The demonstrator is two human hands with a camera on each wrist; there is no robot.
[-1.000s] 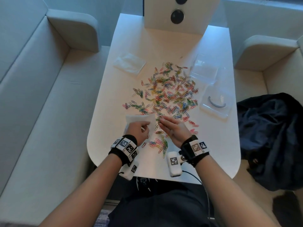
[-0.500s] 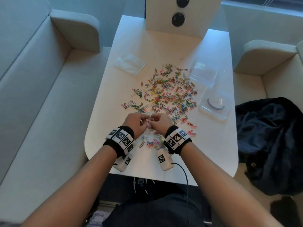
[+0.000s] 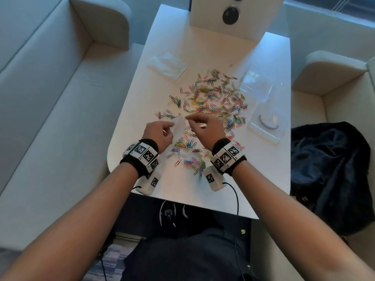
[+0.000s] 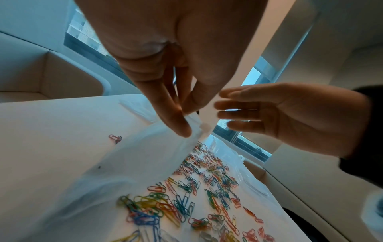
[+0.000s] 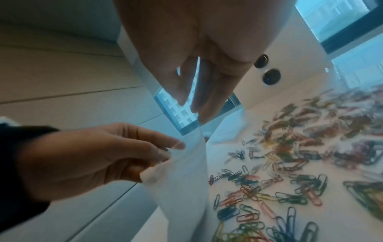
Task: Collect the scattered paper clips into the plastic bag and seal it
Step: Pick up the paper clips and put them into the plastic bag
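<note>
Several coloured paper clips (image 3: 213,98) lie scattered over the middle of the white table (image 3: 138,94), with more of them near its front edge. A small clear plastic bag (image 3: 179,127) hangs above those near clips, held between both hands. My left hand (image 3: 169,126) pinches one lip of the bag's mouth between thumb and fingers (image 4: 182,129). My right hand (image 3: 189,118) pinches the opposite lip, with its fingertips (image 5: 202,114) meeting at the bag's top edge. The bag (image 5: 186,188) looks empty and droops towards the clips (image 5: 290,163).
A flat stack of spare clear bags (image 3: 167,64) lies at the far left. A clear plastic box (image 3: 255,82) and its lid (image 3: 267,124) sit on the right. A white box (image 3: 233,15) stands at the back. Sofas flank the table; a dark jacket (image 3: 328,175) lies on the right.
The bag lay flat on the table under my left hand. Both hands have since lifted it and now hold its mouth between them, a little further from me.
</note>
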